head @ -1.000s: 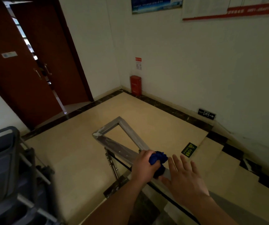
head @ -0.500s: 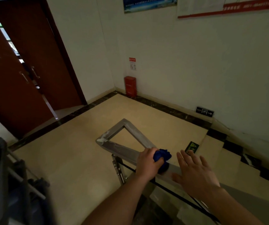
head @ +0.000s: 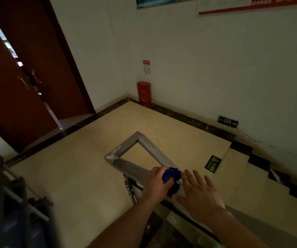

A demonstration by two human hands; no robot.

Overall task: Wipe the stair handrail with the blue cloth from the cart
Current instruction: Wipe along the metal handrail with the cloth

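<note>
My left hand (head: 157, 183) fingers clamped on blue cloth (head: 171, 174), pressed to handrail (head: 129, 166); my right hand (head: 200, 191) flat beside, fingers apart

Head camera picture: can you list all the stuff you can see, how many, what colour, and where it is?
Metal stair handrail: one, grey with whitish dust at its corner, bending over the landing, centre.
Bunched blue cloth: one, dark blue, on the handrail in the left hand.
Grey cleaning cart: one, grey, lower left edge, blurred.
Wooden double doors: two leaves, red-brown, left, ajar.
Red box: one, red, on the floor in the far corner.
Red and white notice: one, on the wall above the red box.
Exit sign: one, black, low on the right wall.
Yellow-on-black warning sticker: one, on the floor by the top step.
Posters: two, top of the wall, cut off.
Left hand: one, gripping the cloth.
Right hand: one, open, flat on the handrail beside the cloth.
</note>
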